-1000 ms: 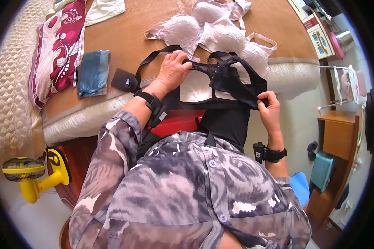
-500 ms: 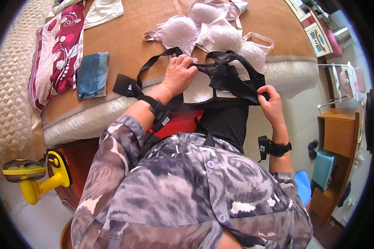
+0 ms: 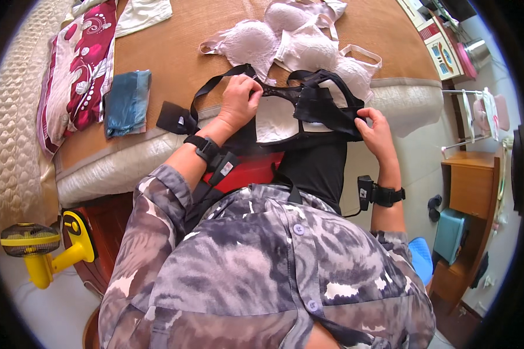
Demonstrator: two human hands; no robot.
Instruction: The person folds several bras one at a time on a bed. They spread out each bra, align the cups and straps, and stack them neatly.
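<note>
Black bra (image 3: pixel 323 104), inner side up, white lining showing in the cups; at the bed's near edge, above the person's lap, held spread between both hands. One part of the black band folded across the right-hand cup. A black strap (image 3: pixel 206 87) loops out to the left of the left hand; near its lower end a dark, flat square piece (image 3: pixel 172 118) with a small pale tag, lying at the mat's edge.

Left hand (image 3: pixel 240 99): fingers bunched with the thumb, grasping the bra's upper edge; exact fingertip contact partly hidden. Right hand (image 3: pixel 377 132): thumb and forefinger pinching the outer end of the band, remaining fingers loosely curled. Black device on a band at each wrist.

Just beyond the bra, pale pink bras (image 3: pixel 308 49) overlap in a cluster on the brown mat (image 3: pixel 180 55). To the left, a folded blue cloth (image 3: pixel 126 103); beside it a folded maroon-and-white patterned cloth (image 3: pixel 87 70); farther up, a white cloth (image 3: pixel 142 15).

Below, black trousers (image 3: pixel 313 174) and a red surface (image 3: pixel 247 173). Lower left, a yellow fan (image 3: pixel 41 262). Far right, a wooden cabinet (image 3: pixel 471 185), with a teal case (image 3: pixel 450 235) lower down
</note>
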